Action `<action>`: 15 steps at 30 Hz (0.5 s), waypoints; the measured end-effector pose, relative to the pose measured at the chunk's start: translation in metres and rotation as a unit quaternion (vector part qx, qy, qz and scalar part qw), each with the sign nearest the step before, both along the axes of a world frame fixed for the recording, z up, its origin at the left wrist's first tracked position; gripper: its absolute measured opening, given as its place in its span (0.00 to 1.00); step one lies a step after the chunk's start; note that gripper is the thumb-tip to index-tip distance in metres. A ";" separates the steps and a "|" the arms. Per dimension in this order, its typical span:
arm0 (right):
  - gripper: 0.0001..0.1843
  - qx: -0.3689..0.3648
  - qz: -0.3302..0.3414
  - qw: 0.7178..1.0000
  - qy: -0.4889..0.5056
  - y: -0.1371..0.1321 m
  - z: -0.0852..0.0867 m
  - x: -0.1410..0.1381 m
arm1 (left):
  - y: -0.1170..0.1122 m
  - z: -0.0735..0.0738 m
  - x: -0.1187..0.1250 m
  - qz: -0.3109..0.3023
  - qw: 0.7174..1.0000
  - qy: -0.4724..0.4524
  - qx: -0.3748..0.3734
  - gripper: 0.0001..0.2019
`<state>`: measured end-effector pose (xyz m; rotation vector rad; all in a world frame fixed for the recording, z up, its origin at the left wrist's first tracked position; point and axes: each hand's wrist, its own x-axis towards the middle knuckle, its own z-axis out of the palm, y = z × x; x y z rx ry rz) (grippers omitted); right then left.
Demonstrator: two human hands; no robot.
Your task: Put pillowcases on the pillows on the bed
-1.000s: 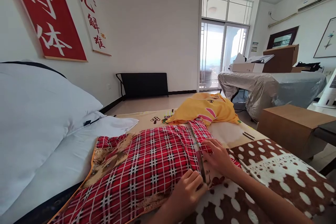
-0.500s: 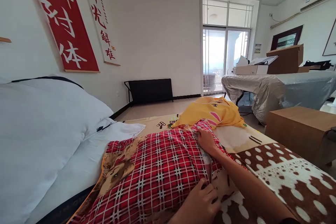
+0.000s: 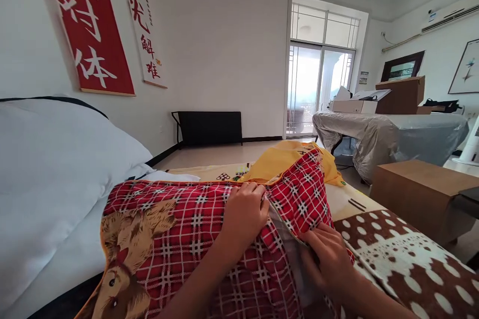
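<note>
At six o'clock we have a red plaid cover, white-and-black striped, orange-edged (image 3: 194,222), a brown furry animal printed toward seven. Our left hand (image 3: 246,208) grips its far edge; our right hand (image 3: 331,255), toward five, pinches the gaping slit's edge.

The left hand (image 3: 246,212) grips the far edge of a red plaid cover (image 3: 194,234); right of that grip, the right hand (image 3: 329,259) pinches the edge of its opening. Beyond both hands lies a yellow cloth (image 3: 267,162); left of them, a white pillow (image 3: 63,164); right, a dotted brown-and-white blanket (image 3: 411,259).
</note>
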<state>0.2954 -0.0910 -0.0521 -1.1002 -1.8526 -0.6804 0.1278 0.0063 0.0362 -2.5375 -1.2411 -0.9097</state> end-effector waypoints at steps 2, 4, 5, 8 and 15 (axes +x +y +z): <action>0.08 -0.003 0.007 0.999 -0.033 -0.006 0.011 0.000 | -0.007 0.001 -0.007 -0.025 0.999 -0.034 -0.029 0.11; 0.11 -0.021 0.028 0.998 -0.060 -0.007 0.024 -0.001 | -0.013 0.003 -0.014 -0.052 0.993 -0.082 -0.073 0.10; 0.12 -0.030 0.043 0.997 -0.062 -0.005 0.031 -0.002 | -0.016 0.005 -0.017 -0.062 0.988 -0.102 -0.096 0.10; 0.08 -0.029 0.080 0.996 -0.024 0.008 0.052 -0.006 | -0.024 0.012 -0.022 -0.076 0.978 -0.131 -0.143 0.12; 0.13 -0.025 0.068 0.992 -0.103 0.033 0.079 -0.024 | -0.041 0.026 -0.023 -0.068 0.977 -0.130 -0.152 0.14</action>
